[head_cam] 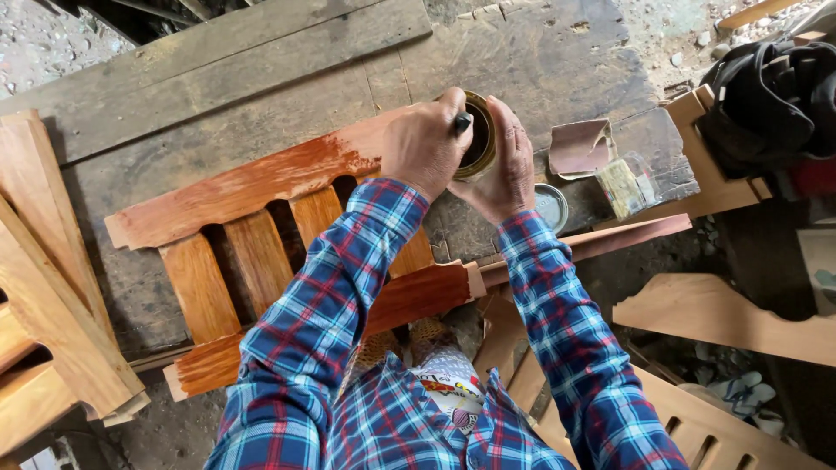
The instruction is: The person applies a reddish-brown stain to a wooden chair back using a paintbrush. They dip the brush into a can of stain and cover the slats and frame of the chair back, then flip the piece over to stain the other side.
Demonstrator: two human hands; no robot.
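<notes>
One tin (478, 139) gripped by right hand (505, 165); left hand (422, 144) fingers closed on black-handled tool (one lid (550, 207) nearby).

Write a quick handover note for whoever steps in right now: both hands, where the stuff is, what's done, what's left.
Left hand: holds a dark brush handle, tip in the tin.
Right hand: grips the tin's side, steadying it on the bench.
Slatted panel: flat on the bench, left of the tin. Tin lid and sandpaper lie to the right.
Done: top rail's right part and bottom rail look wet, reddish.
Left: top rail's left end and the slats look paler.
</notes>
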